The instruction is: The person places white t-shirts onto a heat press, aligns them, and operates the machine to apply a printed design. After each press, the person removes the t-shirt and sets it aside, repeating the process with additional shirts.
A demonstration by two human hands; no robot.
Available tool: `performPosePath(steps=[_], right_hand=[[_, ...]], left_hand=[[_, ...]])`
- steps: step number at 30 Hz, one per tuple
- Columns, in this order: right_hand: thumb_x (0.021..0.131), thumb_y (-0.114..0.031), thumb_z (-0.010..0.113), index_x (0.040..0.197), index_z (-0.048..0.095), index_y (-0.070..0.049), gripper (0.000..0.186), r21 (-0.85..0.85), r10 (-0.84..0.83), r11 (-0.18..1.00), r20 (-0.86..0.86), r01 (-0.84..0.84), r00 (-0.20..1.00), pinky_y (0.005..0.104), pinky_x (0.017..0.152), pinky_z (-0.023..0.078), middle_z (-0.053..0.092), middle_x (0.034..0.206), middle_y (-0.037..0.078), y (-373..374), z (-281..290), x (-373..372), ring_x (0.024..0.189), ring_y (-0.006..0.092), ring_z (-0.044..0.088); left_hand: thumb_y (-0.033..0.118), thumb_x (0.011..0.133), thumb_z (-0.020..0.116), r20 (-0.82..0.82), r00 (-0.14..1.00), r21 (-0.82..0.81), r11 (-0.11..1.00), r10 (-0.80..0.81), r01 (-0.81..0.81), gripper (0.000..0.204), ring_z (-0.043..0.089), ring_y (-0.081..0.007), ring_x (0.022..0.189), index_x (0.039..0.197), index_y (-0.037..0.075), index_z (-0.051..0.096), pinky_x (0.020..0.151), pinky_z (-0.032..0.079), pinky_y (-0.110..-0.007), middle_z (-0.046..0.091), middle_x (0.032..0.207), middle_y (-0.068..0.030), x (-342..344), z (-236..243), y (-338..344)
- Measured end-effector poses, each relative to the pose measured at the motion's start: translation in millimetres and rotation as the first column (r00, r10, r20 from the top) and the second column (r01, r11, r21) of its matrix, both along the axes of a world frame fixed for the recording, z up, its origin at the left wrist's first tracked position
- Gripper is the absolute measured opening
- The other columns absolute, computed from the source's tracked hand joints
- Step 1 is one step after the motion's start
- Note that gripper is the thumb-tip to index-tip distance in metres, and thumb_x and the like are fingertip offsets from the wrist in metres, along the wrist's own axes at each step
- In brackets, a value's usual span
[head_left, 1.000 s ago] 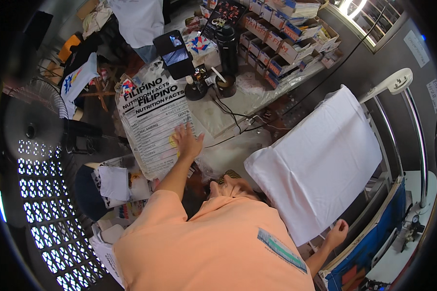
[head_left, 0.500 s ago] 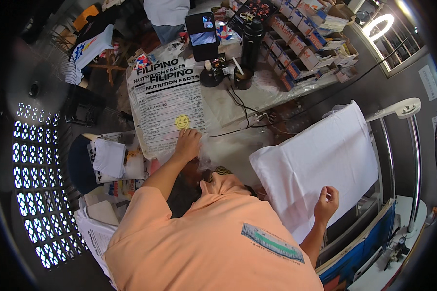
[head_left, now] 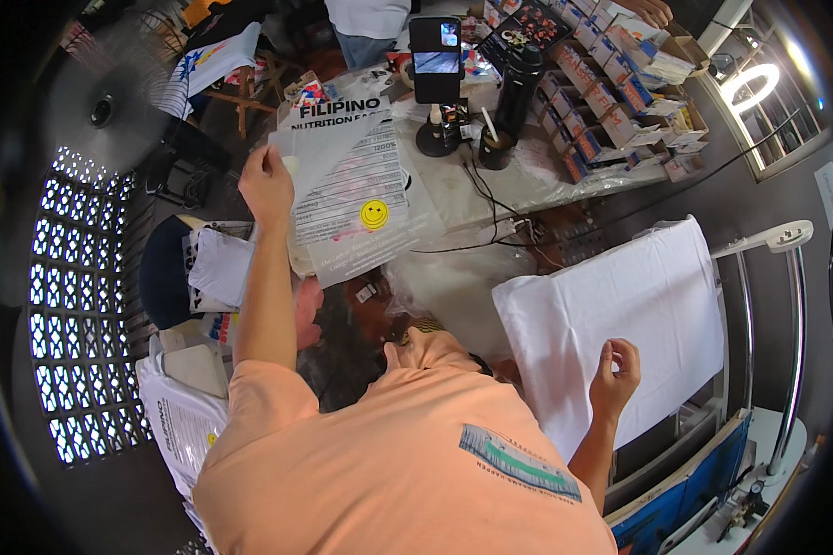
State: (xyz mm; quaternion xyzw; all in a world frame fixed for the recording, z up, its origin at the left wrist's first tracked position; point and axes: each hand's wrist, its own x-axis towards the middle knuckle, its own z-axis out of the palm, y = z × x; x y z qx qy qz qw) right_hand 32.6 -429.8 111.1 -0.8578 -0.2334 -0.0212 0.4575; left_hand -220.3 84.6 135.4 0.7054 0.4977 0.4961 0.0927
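Printed sheet point(head_left: 347, 199), edge in left grip point(head_left: 268, 191)

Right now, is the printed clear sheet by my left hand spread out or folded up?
Spread out: the printed sheet shows its rows of print and yellow smiley uncovered, with your left hand at its left edge.

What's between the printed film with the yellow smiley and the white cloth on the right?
In the head view, clear plastic and a thin black cable lie between the film and the white cloth.
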Motion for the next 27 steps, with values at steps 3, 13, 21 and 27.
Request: performPosePath(steps=[3,13,21,27], right_hand=[[0.091,-0.005,0.063,0.093,0.065,0.002,0.007,0.125,0.098,0.99,-0.265,-0.067,0.959,0.0279,0.071,0.05,0.065,0.09,0.007,26,-4,-10,0.08,0.0147,0.061],[0.095,-0.01,0.059,0.116,0.059,0.002,0.024,0.358,0.361,0.927,-0.78,-0.108,0.511,0.0345,0.072,0.057,0.067,0.097,0.013,100,22,-28,0.084,0.0218,0.068],[0.096,-0.005,0.056,0.114,0.06,0.0,0.02,0.369,-0.139,0.732,-0.741,0.572,0.657,0.0244,0.064,0.052,0.067,0.091,0.005,-83,-10,13,0.074,0.0103,0.063],[0.095,-0.01,0.059,0.114,0.059,0.001,0.022,0.33,-0.436,0.578,-0.649,0.747,0.624,0.0261,0.064,0.051,0.068,0.091,0.006,-135,-33,15,0.071,0.0123,0.064]], left_hand=[[0.013,0.09,0.062,-0.131,0.962,-0.042,0.971,-0.238,0.234,0.013,0.067,-0.0319,0.076,0.097,0.004,0.068,0.068,0.051,-0.038,0.069,0.086,-0.0165,16,59,-71],[0.02,0.073,0.074,-0.165,-0.096,-0.406,-0.021,-0.982,0.914,0.026,0.063,-0.0311,0.092,0.091,0.002,0.066,0.082,0.049,-0.04,0.066,0.096,-0.0123,79,31,-306],[0.016,0.082,0.07,-0.284,-0.177,-0.254,-0.104,-0.942,0.962,0.03,0.056,-0.0363,0.114,0.109,0.002,0.065,0.1,0.041,-0.05,0.063,0.116,-0.0161,179,-16,-297],[0.022,0.086,0.068,-0.441,-0.376,-0.313,-0.253,-0.815,0.915,0.042,0.039,-0.0398,0.136,0.123,0.006,0.061,0.113,0.024,-0.057,0.051,0.139,-0.0173,257,-60,-320]])
